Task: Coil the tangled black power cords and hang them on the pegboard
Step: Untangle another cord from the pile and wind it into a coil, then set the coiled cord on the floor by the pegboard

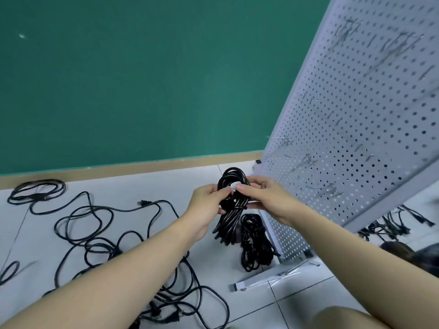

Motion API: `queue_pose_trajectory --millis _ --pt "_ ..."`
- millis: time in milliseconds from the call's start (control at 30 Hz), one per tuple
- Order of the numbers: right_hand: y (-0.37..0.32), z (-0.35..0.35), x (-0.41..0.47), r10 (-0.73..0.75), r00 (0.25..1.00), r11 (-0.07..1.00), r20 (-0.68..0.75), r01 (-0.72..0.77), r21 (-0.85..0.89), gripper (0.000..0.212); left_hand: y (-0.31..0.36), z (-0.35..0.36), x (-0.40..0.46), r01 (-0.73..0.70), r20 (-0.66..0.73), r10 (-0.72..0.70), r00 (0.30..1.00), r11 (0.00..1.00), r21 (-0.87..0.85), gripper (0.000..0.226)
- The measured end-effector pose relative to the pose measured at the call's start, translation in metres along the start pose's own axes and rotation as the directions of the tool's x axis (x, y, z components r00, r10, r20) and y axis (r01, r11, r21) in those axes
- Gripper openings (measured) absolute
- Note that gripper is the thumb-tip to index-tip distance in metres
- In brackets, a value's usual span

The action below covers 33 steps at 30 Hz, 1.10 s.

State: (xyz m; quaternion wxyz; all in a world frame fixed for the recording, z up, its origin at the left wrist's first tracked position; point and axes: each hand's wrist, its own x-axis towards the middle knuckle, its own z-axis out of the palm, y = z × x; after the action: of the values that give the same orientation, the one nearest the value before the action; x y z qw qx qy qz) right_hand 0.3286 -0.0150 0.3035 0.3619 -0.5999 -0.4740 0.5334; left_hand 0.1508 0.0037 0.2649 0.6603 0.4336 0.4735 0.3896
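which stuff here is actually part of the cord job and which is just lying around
Part of the job:
- coiled cord, gripped by the left hand and right hand
- second coiled bundle on the floor
- loose tangled cords
- pegboard with its metal hooks

Just lying about:
- green wall
- cables behind the pegboard

**Layout of cords, pegboard and hands**

The pegboard (351, 129) stands at the right, on the floor (133, 186), with the wall (142, 79) behind it at the far side. A coiled cord (231, 205) is held above the floor, just left of the pegboard, between the left hand (209, 203) and right hand (263, 198). A second coiled bundle (255, 243) lies beneath it against the pegboard base. Loose cords (95, 229) spread over the floor to the left. More cords (389, 224) lie behind the pegboard, at the right.
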Motion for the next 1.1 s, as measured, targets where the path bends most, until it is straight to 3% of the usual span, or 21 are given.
queue_pose_trajectory --millis 100,267,500,733,1000,1100 --pt "0.045 -0.006 0.021 0.081 0.997 0.996 -0.016 -0.08 0.039 0.079 -0.043 0.009 0.022 0.117 -0.066 -0.121 0.99 0.99 -0.074 0.014" --pt "0.127 -0.004 0.046 0.187 0.982 0.979 0.017 -0.187 0.081 0.045 -0.11 0.012 0.054 0.273 -0.127 -0.299 0.946 0.943 -0.189 0.013" --pt "0.205 0.003 0.082 0.227 0.973 0.974 -0.046 -0.227 0.008 0.022 -0.183 0.007 0.094 0.356 -0.151 -0.383 0.911 0.917 -0.177 0.011" --pt "0.25 0.012 0.099 0.237 0.952 0.944 -0.192 -0.273 -0.184 0.016 -0.233 0.008 0.114 0.425 -0.141 -0.442 0.886 0.895 -0.135 0.009" --pt "0.274 0.01 0.103 0.221 0.94 0.879 -0.261 -0.307 -0.364 0.016 -0.266 0.015 0.126 0.467 -0.135 -0.471 0.872 0.882 -0.06 0.002" --pt "0.277 0.012 0.104 0.241 0.927 0.86 -0.287 -0.341 -0.381 0.013 -0.271 0.016 0.13 0.482 -0.143 -0.483 0.864 0.875 -0.043 0.025"
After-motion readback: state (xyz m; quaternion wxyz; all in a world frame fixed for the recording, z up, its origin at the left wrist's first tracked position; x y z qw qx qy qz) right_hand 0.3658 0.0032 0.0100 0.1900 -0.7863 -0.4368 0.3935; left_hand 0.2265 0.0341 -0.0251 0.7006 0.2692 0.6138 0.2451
